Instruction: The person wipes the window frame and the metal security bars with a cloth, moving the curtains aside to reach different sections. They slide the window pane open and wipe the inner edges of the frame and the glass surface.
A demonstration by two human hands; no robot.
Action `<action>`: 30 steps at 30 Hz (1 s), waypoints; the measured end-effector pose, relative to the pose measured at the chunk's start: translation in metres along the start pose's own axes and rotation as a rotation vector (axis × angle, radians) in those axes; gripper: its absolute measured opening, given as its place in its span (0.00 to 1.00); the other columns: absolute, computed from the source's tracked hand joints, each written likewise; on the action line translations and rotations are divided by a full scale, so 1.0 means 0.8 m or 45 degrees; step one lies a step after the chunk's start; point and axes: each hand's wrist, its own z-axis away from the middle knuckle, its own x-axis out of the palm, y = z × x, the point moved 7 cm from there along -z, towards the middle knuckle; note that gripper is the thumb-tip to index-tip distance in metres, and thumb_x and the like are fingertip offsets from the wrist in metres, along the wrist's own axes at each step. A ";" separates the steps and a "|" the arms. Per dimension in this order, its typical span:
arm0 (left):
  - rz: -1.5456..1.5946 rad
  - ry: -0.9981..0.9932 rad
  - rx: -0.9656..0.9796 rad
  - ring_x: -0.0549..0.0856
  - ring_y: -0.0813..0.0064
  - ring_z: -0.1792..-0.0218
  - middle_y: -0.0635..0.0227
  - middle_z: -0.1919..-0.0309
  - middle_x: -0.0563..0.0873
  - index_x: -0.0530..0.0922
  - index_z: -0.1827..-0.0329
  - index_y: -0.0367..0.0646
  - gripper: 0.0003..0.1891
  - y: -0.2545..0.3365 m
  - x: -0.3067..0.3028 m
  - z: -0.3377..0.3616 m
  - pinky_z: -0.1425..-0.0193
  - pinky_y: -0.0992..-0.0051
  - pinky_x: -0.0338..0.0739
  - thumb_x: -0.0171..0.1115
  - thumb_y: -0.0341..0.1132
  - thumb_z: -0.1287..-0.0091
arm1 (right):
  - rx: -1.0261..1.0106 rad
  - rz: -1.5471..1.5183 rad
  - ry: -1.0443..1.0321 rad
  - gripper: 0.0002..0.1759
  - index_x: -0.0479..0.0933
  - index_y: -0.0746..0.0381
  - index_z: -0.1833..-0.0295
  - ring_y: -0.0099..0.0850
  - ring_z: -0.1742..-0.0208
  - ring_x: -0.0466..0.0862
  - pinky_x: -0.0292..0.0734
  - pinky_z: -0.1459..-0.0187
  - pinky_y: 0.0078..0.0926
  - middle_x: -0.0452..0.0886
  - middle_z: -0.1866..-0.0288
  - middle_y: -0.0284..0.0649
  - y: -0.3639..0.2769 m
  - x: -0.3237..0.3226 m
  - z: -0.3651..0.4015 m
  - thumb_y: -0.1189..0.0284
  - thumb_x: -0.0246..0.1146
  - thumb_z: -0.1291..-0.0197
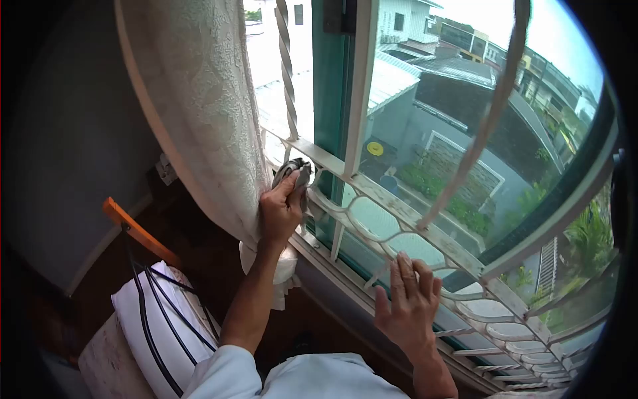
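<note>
My left hand is closed around a crumpled grey cloth, pressed against the white metal window grille near the curtain's edge. Part of the cloth bunches up above my thumb and fingers. Further right, my right hand has its fingers stretched out, fingertips right at the curved bars in the lower part of the grille. Nothing shows in that hand. Behind the bars stands a sliding window with a green frame.
A pale patterned curtain hangs at the left, its lower end bunched. Below left is a chair with an orange wooden top piece, black metal rods and a white cloth on it. Houses and plants show outside through the glass.
</note>
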 end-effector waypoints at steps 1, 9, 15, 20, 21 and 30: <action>0.094 -0.034 -0.084 0.92 0.51 0.51 0.46 0.53 0.91 0.86 0.43 0.32 0.15 -0.010 0.001 0.005 0.46 0.64 0.85 0.63 0.24 0.31 | 0.002 -0.019 0.050 0.28 0.82 0.72 0.41 0.48 0.39 0.79 0.67 0.44 0.47 0.83 0.36 0.52 -0.002 -0.002 -0.001 0.71 0.72 0.47; 0.086 -0.084 0.088 0.92 0.56 0.49 0.50 0.52 0.92 0.86 0.45 0.30 0.14 -0.026 -0.030 0.073 0.40 0.64 0.82 0.63 0.23 0.33 | 0.274 0.066 0.110 0.23 0.86 0.67 0.43 0.40 0.38 0.82 0.66 0.42 0.39 0.88 0.39 0.43 -0.011 -0.001 -0.001 0.76 0.72 0.47; 0.059 -0.165 -0.028 0.91 0.57 0.52 0.51 0.56 0.91 0.86 0.44 0.32 0.15 -0.081 -0.021 0.091 0.45 0.64 0.82 0.65 0.24 0.32 | 0.350 0.117 0.177 0.18 0.87 0.67 0.47 0.38 0.42 0.84 0.65 0.44 0.38 0.89 0.43 0.44 -0.018 -0.003 -0.009 0.77 0.70 0.45; 0.014 -0.945 -0.008 0.86 0.52 0.68 0.49 0.69 0.87 0.88 0.52 0.37 0.10 -0.027 -0.022 0.086 0.60 0.57 0.76 0.68 0.30 0.33 | 0.352 -0.267 0.446 0.15 0.84 0.65 0.51 0.38 0.49 0.87 0.76 0.50 0.37 0.90 0.49 0.46 -0.029 -0.018 0.018 0.80 0.72 0.46; 0.086 -1.077 0.008 0.86 0.51 0.69 0.50 0.70 0.86 0.88 0.54 0.38 0.08 -0.005 -0.022 0.089 0.60 0.57 0.77 0.68 0.31 0.33 | 0.386 -0.377 0.496 0.15 0.83 0.64 0.51 0.38 0.50 0.87 0.80 0.52 0.35 0.90 0.51 0.46 -0.035 -0.013 0.033 0.80 0.73 0.46; 0.537 -1.745 0.651 0.90 0.60 0.67 0.51 0.65 0.90 0.85 0.44 0.39 0.13 0.134 0.022 0.129 0.62 0.62 0.82 0.68 0.29 0.30 | 1.136 -2.478 0.201 0.33 0.71 0.65 0.25 0.25 0.34 0.77 0.71 0.34 0.25 0.82 0.36 0.36 -0.031 0.161 0.140 0.56 0.62 0.27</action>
